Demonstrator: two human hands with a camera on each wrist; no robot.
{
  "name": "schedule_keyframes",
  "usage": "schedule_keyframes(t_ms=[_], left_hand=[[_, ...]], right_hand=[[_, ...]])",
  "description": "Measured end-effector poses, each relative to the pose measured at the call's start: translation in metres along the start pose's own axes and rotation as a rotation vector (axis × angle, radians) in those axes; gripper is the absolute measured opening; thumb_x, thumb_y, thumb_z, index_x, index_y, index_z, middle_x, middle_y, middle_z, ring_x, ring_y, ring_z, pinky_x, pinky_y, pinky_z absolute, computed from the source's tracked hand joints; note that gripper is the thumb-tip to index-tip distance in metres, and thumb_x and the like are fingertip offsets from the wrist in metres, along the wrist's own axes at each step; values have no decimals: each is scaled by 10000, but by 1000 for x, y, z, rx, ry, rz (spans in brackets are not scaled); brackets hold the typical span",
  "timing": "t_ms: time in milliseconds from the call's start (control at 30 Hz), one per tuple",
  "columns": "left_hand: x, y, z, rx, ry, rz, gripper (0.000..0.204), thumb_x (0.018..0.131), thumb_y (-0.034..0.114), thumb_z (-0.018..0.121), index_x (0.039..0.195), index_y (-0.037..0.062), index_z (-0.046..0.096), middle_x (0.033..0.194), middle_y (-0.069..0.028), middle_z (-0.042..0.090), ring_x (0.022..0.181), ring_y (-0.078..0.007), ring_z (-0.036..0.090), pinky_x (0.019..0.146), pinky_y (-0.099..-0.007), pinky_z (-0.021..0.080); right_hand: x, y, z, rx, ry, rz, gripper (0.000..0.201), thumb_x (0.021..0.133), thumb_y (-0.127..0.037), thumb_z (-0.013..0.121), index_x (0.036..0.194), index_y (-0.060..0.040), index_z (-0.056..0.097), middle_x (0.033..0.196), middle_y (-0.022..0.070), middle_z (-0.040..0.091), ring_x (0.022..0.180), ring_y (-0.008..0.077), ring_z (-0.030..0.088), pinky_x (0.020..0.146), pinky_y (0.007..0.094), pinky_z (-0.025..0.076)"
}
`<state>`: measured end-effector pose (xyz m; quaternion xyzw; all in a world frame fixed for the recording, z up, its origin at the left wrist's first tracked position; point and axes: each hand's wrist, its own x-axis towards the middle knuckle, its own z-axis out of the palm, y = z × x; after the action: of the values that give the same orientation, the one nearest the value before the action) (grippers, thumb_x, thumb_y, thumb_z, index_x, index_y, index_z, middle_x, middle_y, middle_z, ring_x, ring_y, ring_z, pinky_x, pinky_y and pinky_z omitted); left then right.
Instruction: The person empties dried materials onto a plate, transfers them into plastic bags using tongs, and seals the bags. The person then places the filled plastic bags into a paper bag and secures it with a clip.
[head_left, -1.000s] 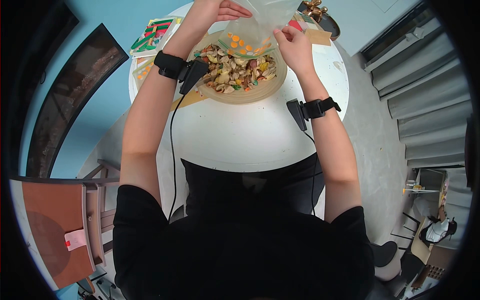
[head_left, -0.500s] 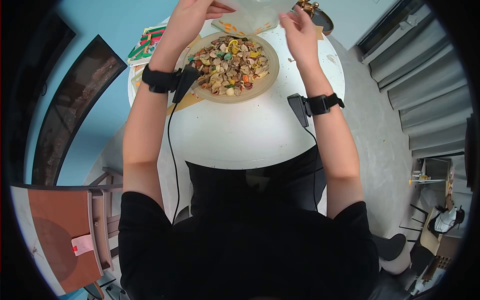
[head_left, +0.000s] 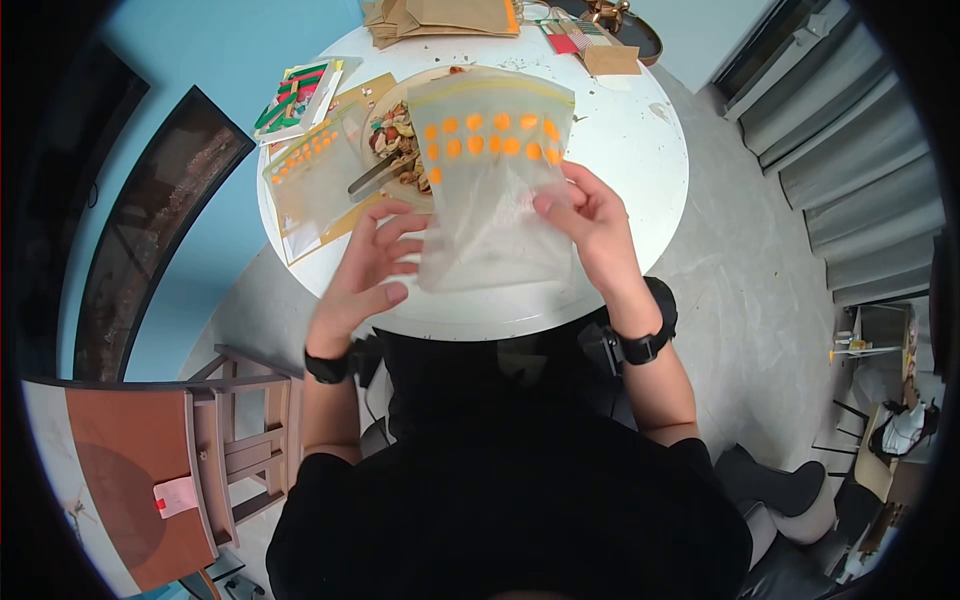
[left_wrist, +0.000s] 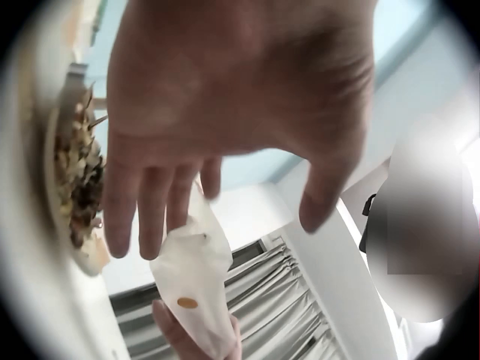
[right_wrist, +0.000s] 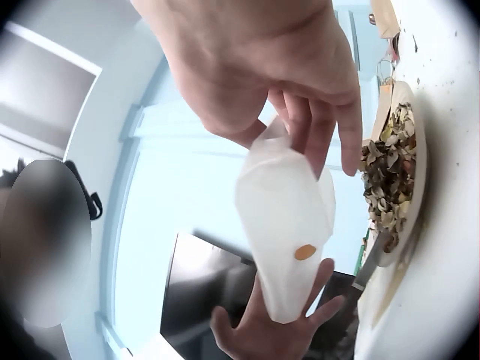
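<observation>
A translucent zip bag with orange dots (head_left: 490, 225) stands in front of a round dish (right_wrist: 420, 161) of dried flower pieces and shells. My right hand (head_left: 597, 235) pinches the bag's right side between thumb and fingers. Beside the lower left edge is my left hand (head_left: 370, 265), fingers spread and holding nothing. The left wrist view shows this left hand (left_wrist: 240, 90) with extended fingers beside the bag (left_wrist: 195, 262). In the right wrist view the bag (right_wrist: 281, 202) hangs at my right hand (right_wrist: 262, 67). A flat metal tool (head_left: 375, 178) lies at the dish's left side.
Another dotted bag (head_left: 320, 185) lies on brown card at the table's left, below a stack with red and green strips (head_left: 298, 98). Brown paper bags (head_left: 440, 18) lie at the far edge. Striped packets (head_left: 575, 38) and a dark tray with a golden figure (head_left: 606, 14) are at the far right.
The bag has come down from above the dish towards my body, its dotted end now up. Both hands moved nearer with it, and my left hand has let go.
</observation>
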<state>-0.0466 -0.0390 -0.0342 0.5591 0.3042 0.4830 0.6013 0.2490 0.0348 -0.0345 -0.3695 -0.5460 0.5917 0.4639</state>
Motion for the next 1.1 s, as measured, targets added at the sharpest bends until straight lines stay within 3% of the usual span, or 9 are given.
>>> schedule_keyframes(t_ms=[33, 167, 300, 333, 533, 767, 833, 1000, 1100], left_hand=[[-4, -12, 10, -182, 94, 8, 642, 838, 32, 725, 1429, 52, 475, 1366, -123, 567, 1160, -174, 608, 957, -308, 500], [-12, -40, 35, 106, 362, -175, 394, 899, 56, 762, 1254, 33, 592, 1157, -56, 657, 971, -92, 632, 843, -256, 517], [-15, -46, 39, 195, 273, -172, 204, 927, 85, 762, 1096, 21, 668, 987, -12, 693, 899, -73, 635, 823, -250, 511], [-18, -46, 40, 232, 244, -164, 169, 931, 90, 759, 1063, 20, 682, 956, -6, 695, 887, -73, 637, 816, -247, 509], [-17, -26, 29, 164, 83, -391, 159, 954, 117, 737, 1075, 26, 692, 947, -6, 704, 843, -89, 654, 783, -266, 521], [-7, -52, 37, -249, 602, 45, 172, 1035, 145, 643, 1120, 6, 699, 1053, -19, 708, 899, -77, 634, 795, -245, 505], [-6, -60, 34, -297, 730, 178, 172, 1048, 143, 625, 1129, 11, 702, 1068, -19, 701, 937, -74, 626, 815, -240, 499], [-12, -60, 35, -203, 705, 259, 160, 1050, 141, 621, 1113, 15, 695, 1059, -26, 700, 958, -85, 626, 845, -247, 502], [-16, -64, 28, -189, 788, 272, 195, 1065, 176, 590, 1143, 13, 665, 1112, -51, 704, 990, -122, 657, 878, -288, 535]], right_hand=[[-9, 5, 4, 13, 4, -18, 549, 950, -22, 691, 1442, 61, 462, 1130, 84, 715, 1002, 138, 692, 895, 265, 535], [-36, 18, 17, 22, -17, -109, 558, 955, -30, 689, 1461, 21, 460, 1070, 32, 703, 1022, 101, 650, 915, 272, 511], [-37, 10, -3, 218, -13, 153, 443, 1013, -152, 657, 1410, -10, 522, 1033, -8, 692, 1023, 53, 602, 870, 247, 486], [-36, 2, 2, 34, 84, 196, 288, 1041, -205, 620, 1260, -18, 633, 937, -31, 679, 920, 31, 595, 809, 218, 462], [-34, 6, 2, 14, 212, -74, 238, 1048, -232, 640, 1035, -4, 703, 787, -20, 668, 763, 26, 581, 715, 208, 464], [-43, 1, 13, 58, 119, -47, 158, 1013, -150, 674, 1022, 6, 702, 773, -16, 669, 666, 46, 591, 656, 238, 489], [-54, 11, 2, -43, -79, 141, 142, 1000, -137, 686, 1005, 5, 698, 770, -21, 666, 677, 48, 592, 667, 237, 485], [-78, 30, -21, -62, -62, 164, 155, 979, -146, 713, 951, 5, 697, 777, -17, 669, 698, 57, 585, 705, 232, 485], [-91, 32, -20, -269, -250, 158, 151, 988, -139, 697, 935, 2, 699, 779, -3, 669, 699, 60, 592, 701, 236, 492]])
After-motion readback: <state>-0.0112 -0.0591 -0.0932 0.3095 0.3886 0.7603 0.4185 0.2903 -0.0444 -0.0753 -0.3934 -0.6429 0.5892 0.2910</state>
